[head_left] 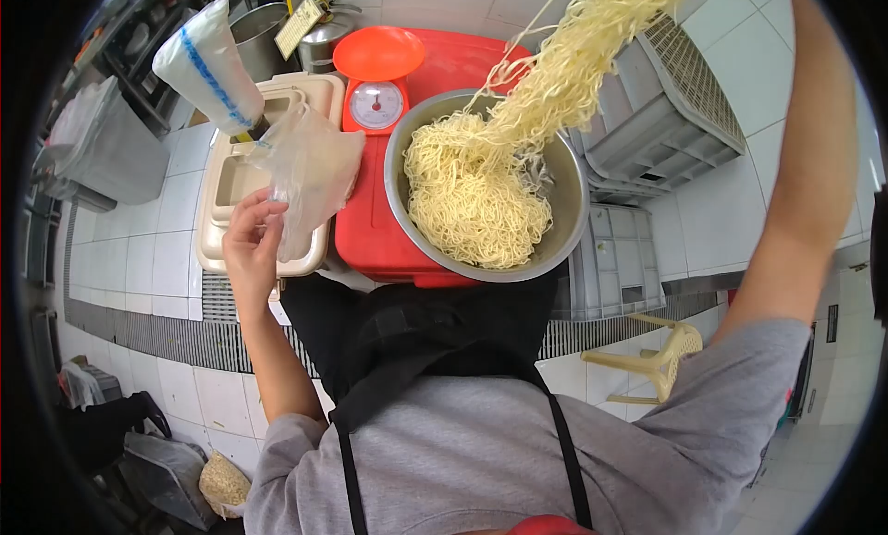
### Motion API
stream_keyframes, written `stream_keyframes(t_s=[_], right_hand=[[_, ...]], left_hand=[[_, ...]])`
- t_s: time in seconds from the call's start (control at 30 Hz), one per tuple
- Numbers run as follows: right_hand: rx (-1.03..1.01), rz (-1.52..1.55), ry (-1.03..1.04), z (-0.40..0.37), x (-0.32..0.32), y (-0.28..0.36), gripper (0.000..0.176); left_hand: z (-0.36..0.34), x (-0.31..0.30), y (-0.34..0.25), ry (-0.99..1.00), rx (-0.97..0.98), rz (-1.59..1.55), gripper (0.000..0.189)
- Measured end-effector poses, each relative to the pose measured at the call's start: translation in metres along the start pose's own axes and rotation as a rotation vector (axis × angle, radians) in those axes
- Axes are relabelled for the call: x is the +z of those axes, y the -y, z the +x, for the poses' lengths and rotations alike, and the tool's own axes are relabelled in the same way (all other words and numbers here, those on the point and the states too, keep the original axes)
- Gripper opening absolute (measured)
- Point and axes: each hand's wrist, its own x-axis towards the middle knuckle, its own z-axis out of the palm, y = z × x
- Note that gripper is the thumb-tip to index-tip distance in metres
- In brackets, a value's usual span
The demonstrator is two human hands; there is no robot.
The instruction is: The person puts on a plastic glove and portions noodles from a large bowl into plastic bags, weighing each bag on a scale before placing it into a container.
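My left hand pinches the edge of a thin clear plastic bag between thumb and fingers, left of the bowl. A large steel bowl holds a heap of yellow noodles. From that heap a long bunch of noodles stretches up to the top right edge of the view. My right arm is raised along the right side, and its hand lies beyond the top edge, so its hold on the noodles is hidden. An orange-red kitchen scale with a round dial and a shallow pan stands just left of the bowl.
Bowl and scale rest on a red box. A beige lidded container stands left, with a white plastic packet above it. Grey crates are to the right, metal pots behind, and a cream stool at lower right.
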Motion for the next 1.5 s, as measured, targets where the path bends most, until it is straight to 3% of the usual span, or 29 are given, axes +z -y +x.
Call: stream_keyframes(t_s=[0.17,0.37,0.43,0.67,0.83,0.87,0.93,0.97,1.0,1.03,1.1,1.2,1.27,1.3,1.4,1.47,1.5], right_hand=[[0.120,-0.113,0.186,0.004,-0.009,0.007,0.035],[0.174,-0.163,0.196,0.004,-0.006,0.010,0.029],[0.188,-0.162,0.167,0.005,-0.004,0.009,0.028],[0.279,-0.025,-0.112,-0.012,0.018,0.028,0.023],[0.620,0.276,-0.268,-0.068,0.098,0.058,0.023],[0.762,0.346,-0.223,-0.087,0.121,0.061,0.023],[1.017,0.454,-0.052,-0.132,0.174,0.066,0.023],[0.951,0.357,0.145,-0.161,0.203,0.057,0.029],[1.047,0.479,0.289,-0.182,0.228,0.060,0.036],[0.997,0.477,0.432,-0.229,0.269,0.047,0.058],[0.740,0.018,0.608,-0.273,0.316,0.071,0.072],[0.840,-0.178,0.540,-0.288,0.333,0.099,0.065],[0.795,0.165,0.515,-0.295,0.332,0.074,0.054],[0.792,0.168,0.510,-0.297,0.322,0.072,0.054],[1.206,0.896,-0.110,-0.304,0.303,0.047,0.028],[1.216,1.050,-0.217,-0.291,0.286,0.054,0.027],[1.235,1.219,-0.324,-0.288,0.280,0.058,0.027]], left_hand=[[0.003,-0.003,-0.001,-0.007,-0.021,-0.001,0.013],[0.008,0.004,-0.013,0.011,-0.046,0.145,0.021],[0.011,0.012,-0.026,0.002,0.108,0.331,0.030],[0.018,0.026,-0.022,0.114,0.057,0.286,0.029],[0.021,0.024,-0.008,0.107,0.209,0.607,0.026],[0.023,0.026,-0.010,0.105,0.212,0.609,0.026],[0.023,0.032,-0.019,0.026,0.416,0.727,0.030],[0.024,0.034,-0.023,0.025,0.413,0.734,0.030],[0.027,0.038,-0.028,0.032,0.413,0.731,0.033],[0.029,0.043,-0.031,0.040,0.415,0.726,0.036],[0.036,0.054,-0.033,0.088,0.368,0.694,0.034],[0.047,0.076,-0.024,0.197,0.346,0.708,0.034],[0.060,0.092,-0.014,0.238,0.373,0.763,0.036],[0.065,0.101,-0.010,0.207,0.448,0.805,0.037],[0.083,0.134,-0.019,0.097,0.587,0.820,0.038],[0.092,0.162,-0.024,0.031,0.636,0.795,0.037],[0.096,0.180,-0.020,0.135,0.646,0.831,0.038]])
